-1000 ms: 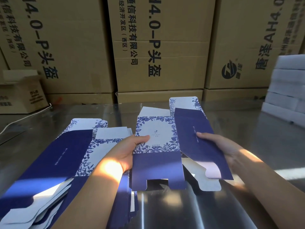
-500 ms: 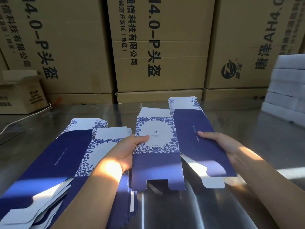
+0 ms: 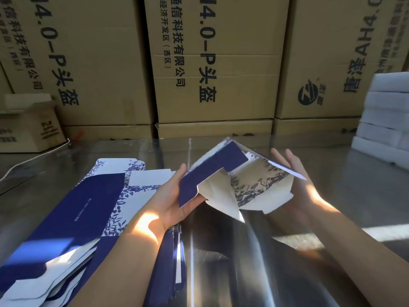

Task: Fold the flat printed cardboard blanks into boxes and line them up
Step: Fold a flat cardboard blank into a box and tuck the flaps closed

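On the steel desk (image 3: pixel 345 209) before stacked cartons (image 3: pixel 217 63), my left hand (image 3: pixel 172 200) gripped the half-opened blank (image 3: pixel 250 185) by its navy panel. My right hand (image 3: pixel 298 185) pressed straight fingers (image 3: pixel 290 157) against its other side. Flat blanks (image 3: pixel 97 209) lay left of my fingers.

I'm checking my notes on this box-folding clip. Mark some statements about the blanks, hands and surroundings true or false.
The left hand and right hand are both on the partly opened blue-and-white printed cardboard blank. True.
The stack of flat printed blanks lies right of the held one. False: it lies to its left, on the shiny metal table.
Tall brown cardboard cartons stand behind the table. True.
The white foam blocks are stacked at the left edge. False: they are at the right edge.
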A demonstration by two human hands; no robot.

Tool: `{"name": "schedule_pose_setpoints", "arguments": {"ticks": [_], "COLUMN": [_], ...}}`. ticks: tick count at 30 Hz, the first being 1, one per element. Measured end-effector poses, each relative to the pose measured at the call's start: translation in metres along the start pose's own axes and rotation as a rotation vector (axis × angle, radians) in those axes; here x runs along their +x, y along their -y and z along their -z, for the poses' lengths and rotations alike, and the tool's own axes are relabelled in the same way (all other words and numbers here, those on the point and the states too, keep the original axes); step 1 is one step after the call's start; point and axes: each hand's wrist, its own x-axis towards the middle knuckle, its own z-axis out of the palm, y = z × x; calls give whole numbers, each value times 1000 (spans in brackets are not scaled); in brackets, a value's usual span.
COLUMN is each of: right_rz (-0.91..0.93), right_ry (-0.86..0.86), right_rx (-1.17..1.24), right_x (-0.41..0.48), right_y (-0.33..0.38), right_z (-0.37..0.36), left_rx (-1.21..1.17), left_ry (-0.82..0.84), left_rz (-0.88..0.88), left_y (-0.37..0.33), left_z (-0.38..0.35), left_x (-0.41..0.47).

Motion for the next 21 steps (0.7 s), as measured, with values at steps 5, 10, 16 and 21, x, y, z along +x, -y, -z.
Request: {"name": "schedule_pose_setpoints", "arguments": {"ticks": [5,10,16,21], "right_rz": [66,117,18,7], "right_ry": [100,145,78,43], "right_rx": [-288,-350,-290,-308], "right_x": [-8,-8,-6,1], "right_y": [-8,-19,-20,-18], "right_z": [-15,-18,-16,-9], "left_rx": [82,175,234,189], "left_ry": [72,14,18,-91], "left_rz": [57,97,147,94], "left_y": [2,6,5,2], "left_z": [-1,0,-1,3], "left_x": [5,8,5,7]}}
